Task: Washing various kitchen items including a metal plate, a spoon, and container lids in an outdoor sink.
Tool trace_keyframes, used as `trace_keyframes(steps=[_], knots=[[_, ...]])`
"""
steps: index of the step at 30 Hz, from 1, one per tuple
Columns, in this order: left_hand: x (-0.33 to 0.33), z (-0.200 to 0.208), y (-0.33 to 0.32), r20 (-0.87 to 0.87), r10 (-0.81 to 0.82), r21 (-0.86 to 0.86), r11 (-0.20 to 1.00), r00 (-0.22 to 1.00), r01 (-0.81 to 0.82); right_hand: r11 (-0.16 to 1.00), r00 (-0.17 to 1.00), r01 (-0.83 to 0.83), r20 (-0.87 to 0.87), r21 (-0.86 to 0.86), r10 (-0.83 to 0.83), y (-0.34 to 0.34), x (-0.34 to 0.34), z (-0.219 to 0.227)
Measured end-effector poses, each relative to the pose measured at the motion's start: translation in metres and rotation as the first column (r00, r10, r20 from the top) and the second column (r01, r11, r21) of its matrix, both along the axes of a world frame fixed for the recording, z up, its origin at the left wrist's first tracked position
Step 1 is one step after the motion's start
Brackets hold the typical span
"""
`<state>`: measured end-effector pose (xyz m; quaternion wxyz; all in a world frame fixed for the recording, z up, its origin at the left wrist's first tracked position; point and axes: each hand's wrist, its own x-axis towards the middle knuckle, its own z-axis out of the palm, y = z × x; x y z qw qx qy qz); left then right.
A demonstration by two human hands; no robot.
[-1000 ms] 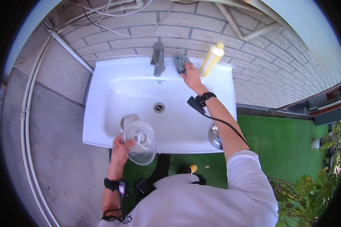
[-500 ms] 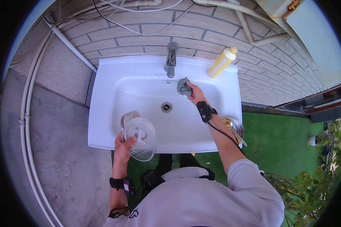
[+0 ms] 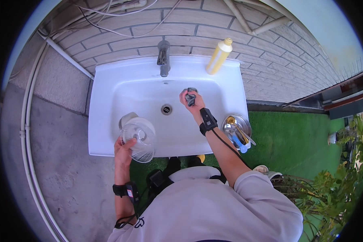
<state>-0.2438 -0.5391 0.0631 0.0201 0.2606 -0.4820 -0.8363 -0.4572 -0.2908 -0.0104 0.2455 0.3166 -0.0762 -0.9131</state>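
Note:
My left hand (image 3: 124, 150) grips a clear, ribbed bowl (image 3: 143, 150) by its side, over the near left edge of the white sink (image 3: 103, 139). The thumb lies across the bowl. Just behind it a pale, whitish dish (image 3: 127, 118) shows in part; I cannot tell whether the same hand holds it. Over the right half of the basin, my right hand (image 3: 194, 106) is closed around a crumpled grey cloth (image 3: 190, 97), palm side partly up. The cloth is apart from the bowl.
A dark metal faucet (image 3: 163, 58) stands at the back of the sink, right of it a yellow bottle (image 3: 219, 57). On the near right corner sits a metal bowl (image 3: 248, 123) holding several utensils. The drain (image 3: 166, 109) is mid-basin. Leafy plants (image 3: 330, 197) grow at the right.
My right hand has drawn slightly nearer to me and turned, its fingers now wrapped round the grey cloth. The whole view has shifted, showing more of the metal bowl. The left hand keeps its hold.

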Motion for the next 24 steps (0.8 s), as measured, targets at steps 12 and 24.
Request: trace_keyframes(steps=[12,24], knots=[[-0.002,0.001,0.006,-0.010,-0.002,-0.035,0.999,1.000,0.001,0.932,0.912,-0.287,-0.234,0.222,0.336,0.010,0.005,0.020],[0.001,-0.005,0.009,0.005,0.000,-0.047,0.999,1.000,0.000,0.687,0.687,-0.358,-0.320,0.632,0.653,0.023,0.008,0.055]])
